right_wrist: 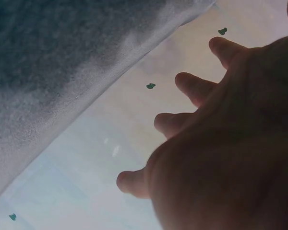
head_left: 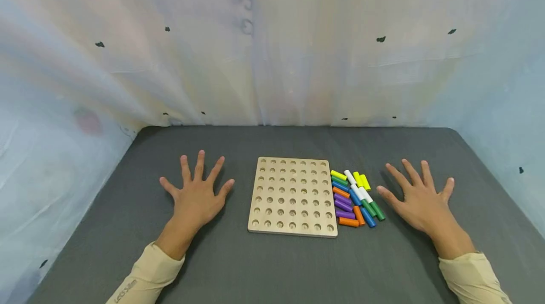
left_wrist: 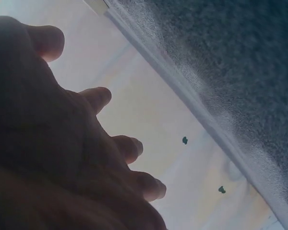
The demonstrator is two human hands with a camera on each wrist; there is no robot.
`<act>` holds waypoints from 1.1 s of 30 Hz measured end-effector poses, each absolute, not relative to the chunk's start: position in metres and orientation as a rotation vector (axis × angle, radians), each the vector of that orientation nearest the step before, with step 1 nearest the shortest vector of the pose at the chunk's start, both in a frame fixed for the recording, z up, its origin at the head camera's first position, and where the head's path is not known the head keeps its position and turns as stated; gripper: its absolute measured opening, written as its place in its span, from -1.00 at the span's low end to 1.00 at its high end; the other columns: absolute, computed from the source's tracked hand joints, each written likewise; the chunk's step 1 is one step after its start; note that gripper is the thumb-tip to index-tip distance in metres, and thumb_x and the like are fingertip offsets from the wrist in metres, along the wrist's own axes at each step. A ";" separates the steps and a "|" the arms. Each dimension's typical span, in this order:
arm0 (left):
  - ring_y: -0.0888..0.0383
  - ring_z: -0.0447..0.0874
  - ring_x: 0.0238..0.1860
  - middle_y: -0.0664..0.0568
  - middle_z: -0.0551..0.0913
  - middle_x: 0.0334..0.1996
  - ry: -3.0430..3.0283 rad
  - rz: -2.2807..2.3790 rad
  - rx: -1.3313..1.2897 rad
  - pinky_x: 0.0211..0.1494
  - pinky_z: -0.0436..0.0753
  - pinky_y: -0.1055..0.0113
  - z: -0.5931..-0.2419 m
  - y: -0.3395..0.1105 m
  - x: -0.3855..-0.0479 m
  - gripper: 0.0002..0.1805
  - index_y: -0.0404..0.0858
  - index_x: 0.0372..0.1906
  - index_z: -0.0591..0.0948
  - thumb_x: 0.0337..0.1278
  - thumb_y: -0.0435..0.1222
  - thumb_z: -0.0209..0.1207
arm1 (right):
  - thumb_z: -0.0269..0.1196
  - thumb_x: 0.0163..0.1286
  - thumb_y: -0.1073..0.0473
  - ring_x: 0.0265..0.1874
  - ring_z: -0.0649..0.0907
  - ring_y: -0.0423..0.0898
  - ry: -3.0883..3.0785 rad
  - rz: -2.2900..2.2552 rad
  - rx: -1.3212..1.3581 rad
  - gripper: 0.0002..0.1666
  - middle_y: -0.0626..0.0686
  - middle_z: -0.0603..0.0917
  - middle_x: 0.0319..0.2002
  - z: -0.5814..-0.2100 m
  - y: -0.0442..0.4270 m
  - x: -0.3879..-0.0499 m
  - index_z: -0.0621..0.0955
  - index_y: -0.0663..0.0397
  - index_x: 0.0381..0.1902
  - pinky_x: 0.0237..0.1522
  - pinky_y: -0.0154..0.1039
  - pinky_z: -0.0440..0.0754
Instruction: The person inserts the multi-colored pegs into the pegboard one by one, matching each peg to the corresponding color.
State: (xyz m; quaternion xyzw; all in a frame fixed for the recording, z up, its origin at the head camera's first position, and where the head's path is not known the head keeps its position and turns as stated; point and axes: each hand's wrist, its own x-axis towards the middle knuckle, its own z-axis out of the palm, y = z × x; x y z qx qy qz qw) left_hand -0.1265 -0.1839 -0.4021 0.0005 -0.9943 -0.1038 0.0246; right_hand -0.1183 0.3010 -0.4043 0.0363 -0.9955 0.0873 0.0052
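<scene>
Cloth backdrop (head_left: 294, 63): pale, softly tinted fabric hanging in folds along the far side and both flanks.
Desk (head_left: 294, 268): dark grey top with rounded far corners, spreading beneath both forearms.
Board (head_left: 298, 195): light wood, roughly square, lying flat about mid-desk, seven rows of seven round holes facing up.
Left hand (head_left: 197, 204): left of the board and well apart from it, palm down, fingers straight and fanned wide; grip released, holding nothing.
Right hand (head_left: 421, 204): mirrors that pose on the far right, fingers spread; grip likewise released. Whether either palm touches the desk, I cannot tell.
Sleeves (head_left: 155, 264): cream, cuffs at the wrists, dark lettering on the left one.
Pegs (head_left: 355, 197): short cylinders in yellow, white, green, blue, orange and purple, lying on their sides, clustered along the board's right edge, near the right thumb.
Marks (head_left: 381, 39): small, dark green, scattered over the cloth.
</scene>
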 end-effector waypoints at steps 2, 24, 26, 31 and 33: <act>-0.32 -0.60 0.57 -0.07 -0.31 0.63 -3.072 -0.328 0.000 0.18 -0.52 -0.65 -0.402 -0.184 -0.126 -0.21 0.16 0.59 0.07 0.37 0.32 -0.15 | -0.07 0.40 -0.52 0.54 -0.29 0.40 -3.118 0.273 0.117 -0.05 0.27 -0.01 0.58 -0.405 0.300 -0.119 0.08 -0.26 0.59 0.16 0.67 -0.51; -0.19 -0.33 0.63 -0.04 -0.14 0.63 -3.281 -0.662 -0.572 0.43 -0.25 -0.47 -0.392 -0.163 -0.110 -0.04 0.18 0.60 -0.05 0.22 0.32 0.09 | 0.20 0.44 -0.19 0.40 0.27 0.40 -3.007 0.407 0.437 -0.15 0.34 0.28 0.45 -0.385 0.303 -0.137 0.21 -0.03 0.54 0.21 0.49 0.24; -0.18 -0.30 0.63 -0.02 -0.13 0.63 -3.296 -0.789 -0.638 0.44 -0.25 -0.45 -0.390 -0.161 -0.107 0.00 0.18 0.60 -0.03 0.17 0.28 0.17 | 0.20 0.45 -0.17 0.31 0.39 0.38 -3.057 0.475 0.433 -0.20 0.34 0.37 0.38 -0.378 0.295 -0.143 0.27 0.03 0.51 0.16 0.44 0.35; -0.19 -0.26 0.63 0.09 -0.12 0.63 -3.327 -0.854 -0.713 0.43 -0.27 -0.47 -0.391 -0.160 -0.103 0.02 0.22 0.59 0.02 0.09 0.22 0.29 | 0.19 0.48 -0.10 0.11 0.60 0.21 -3.160 0.563 0.452 -0.35 0.24 0.58 0.22 -0.373 0.278 -0.155 0.44 0.10 0.38 0.00 0.26 0.55; -0.19 -0.27 0.62 0.14 -0.12 0.63 -3.339 -0.829 -0.729 0.42 -0.28 -0.48 -0.393 -0.160 -0.102 0.02 0.22 0.58 0.03 0.07 0.20 0.30 | 0.22 0.47 -0.06 0.03 0.63 0.14 -3.175 0.576 0.464 -0.41 0.20 0.64 0.14 -0.375 0.273 -0.157 0.50 0.10 0.33 -0.07 0.17 0.58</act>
